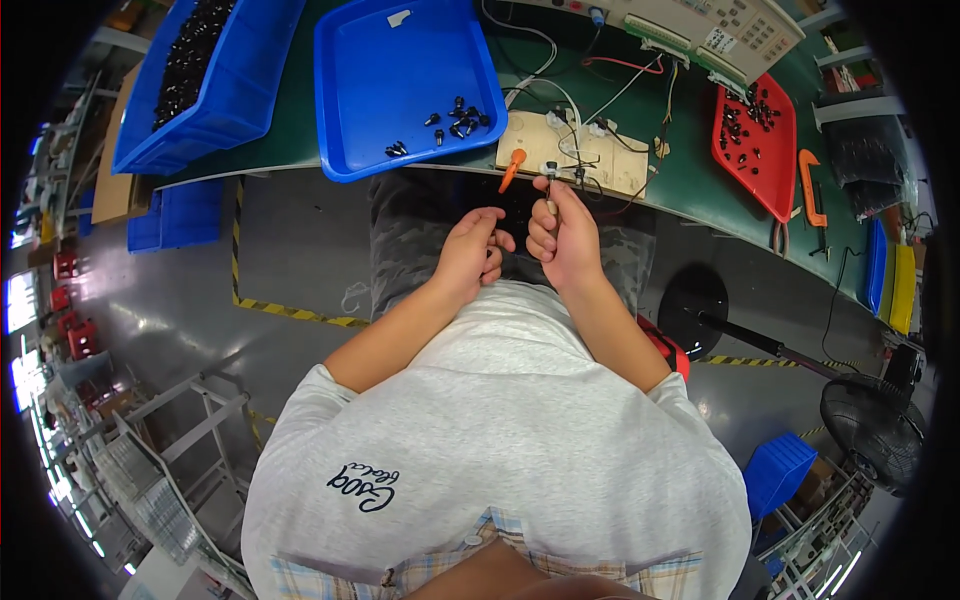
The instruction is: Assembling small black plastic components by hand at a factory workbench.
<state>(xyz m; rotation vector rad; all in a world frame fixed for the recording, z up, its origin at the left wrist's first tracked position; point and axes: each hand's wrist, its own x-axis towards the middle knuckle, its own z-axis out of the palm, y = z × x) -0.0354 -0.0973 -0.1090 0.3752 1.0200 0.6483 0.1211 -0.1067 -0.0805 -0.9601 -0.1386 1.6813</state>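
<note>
My left hand (472, 248) is in front of the bench edge, its fingers curled in loosely. Whether anything small sits in them is hidden. Beside it, my right hand (570, 238) is closed, thumb against the bent forefinger, around a thin, pale, narrow part (551, 206). The thumb tip reaches a small black-and-white fitting (551, 169) at the front of a wooden board (622, 168). An orange clip-like piece (513, 170) juts over that board's front edge, between and beyond my hands. Several wires and dark connectors (580, 172) lie on the board.
A blue tray (345, 110) with several small black parts (465, 122) stands left of the board; a deep blue bin (225, 110) full of black parts stands farther left. A red tray (780, 175), orange-handled tool (812, 190) and beige test instrument (735, 40) are right. A black fan (873, 428) stands behind.
</note>
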